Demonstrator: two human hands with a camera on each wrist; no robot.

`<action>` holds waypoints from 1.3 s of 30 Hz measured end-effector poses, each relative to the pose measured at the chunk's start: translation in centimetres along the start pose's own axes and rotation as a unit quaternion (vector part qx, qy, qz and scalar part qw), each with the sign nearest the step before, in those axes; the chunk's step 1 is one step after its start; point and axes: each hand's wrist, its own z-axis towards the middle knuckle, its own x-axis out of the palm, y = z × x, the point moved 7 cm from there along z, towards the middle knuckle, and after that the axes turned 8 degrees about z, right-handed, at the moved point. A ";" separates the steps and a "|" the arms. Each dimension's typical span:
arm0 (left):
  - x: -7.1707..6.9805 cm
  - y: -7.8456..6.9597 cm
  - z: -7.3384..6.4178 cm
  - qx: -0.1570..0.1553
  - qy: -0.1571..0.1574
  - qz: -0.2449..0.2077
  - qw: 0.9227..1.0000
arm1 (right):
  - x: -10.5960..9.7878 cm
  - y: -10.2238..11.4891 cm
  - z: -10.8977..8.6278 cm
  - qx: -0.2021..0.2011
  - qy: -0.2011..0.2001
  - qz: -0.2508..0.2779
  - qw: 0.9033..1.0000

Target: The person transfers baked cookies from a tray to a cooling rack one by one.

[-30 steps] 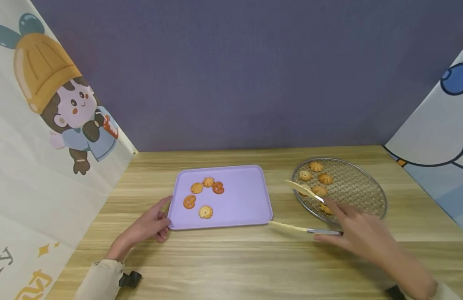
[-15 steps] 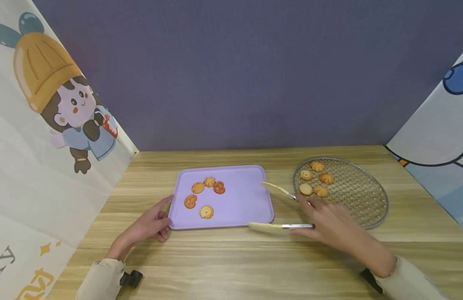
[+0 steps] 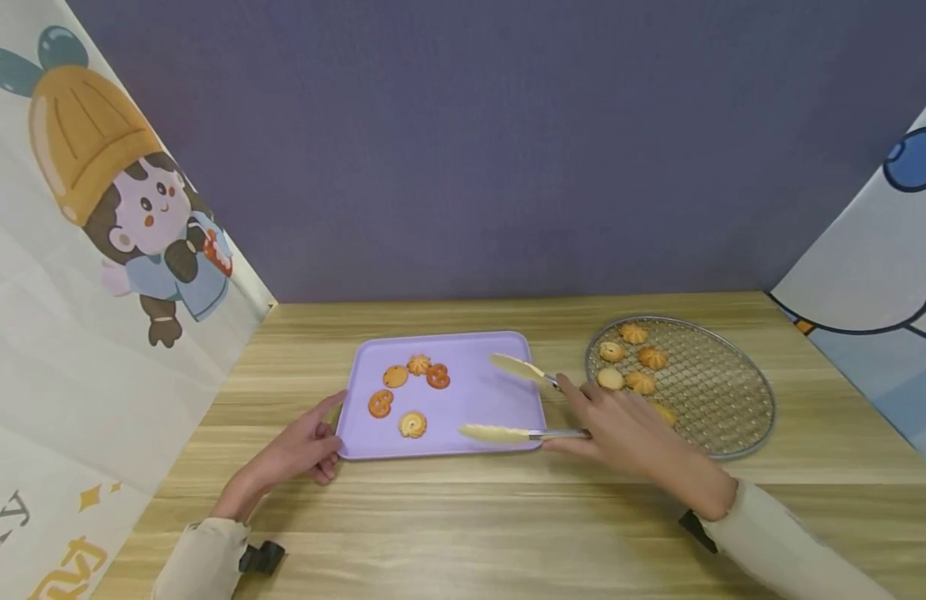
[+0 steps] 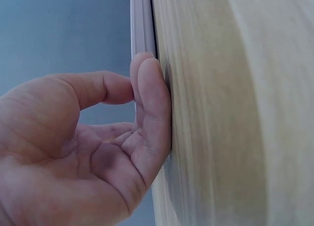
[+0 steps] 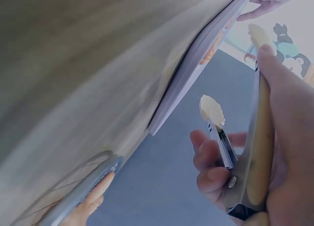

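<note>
In the head view, my left hand [image 3: 303, 446] touches the left edge of a lilac tray [image 3: 481, 437] with its index finger and thumb; the other fingers bend loosely outside the rim. The left wrist view has this hand [image 4: 98, 142] close against the tray's side [image 4: 142, 24]. My right hand [image 3: 628, 433] grips metal tongs [image 3: 560, 433] with cream scalloped tips. The tips stand spread apart over the tray's right part, with nothing between them. On the tray lie pretzel cookies [image 3: 381, 403], a round cookie [image 3: 395, 376], a star-shaped cookie [image 3: 419, 364] and a ring-like cookie [image 3: 412, 424].
A round wire rack [image 3: 733, 392] stands to the right, bearing several cookies [image 3: 653, 357] on its left side. Both rest on a wood-grain table [image 3: 402, 525]. A dark purple panel [image 3: 500, 167] rises behind, with printed sheets [image 3: 50, 333] at the sides.
My right hand has carried the spread tongs leftward from the rack to above the tray's right part. My left hand and the cookies on the tray stay in place.
</note>
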 end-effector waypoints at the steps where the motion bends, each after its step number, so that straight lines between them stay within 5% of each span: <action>1: 0.0 0.0 0.0 0.000 0.000 -0.001 1.000 | 0.1 0.1 0.4 0.000 0.001 -0.002 1.000; 14: 0.1 0.1 0.1 0.001 -0.002 -0.004 1.000 | 3.2 0.3 4.0 0.014 0.089 0.026 0.996; 30: 0.0 0.2 0.1 0.004 -0.002 -0.010 1.000 | 5.0 0.0 8.3 0.028 0.101 0.083 0.991; 39: 0.1 0.5 0.2 -0.002 -0.007 -0.011 1.000 | 5.3 0.1 9.2 0.048 0.127 0.110 0.985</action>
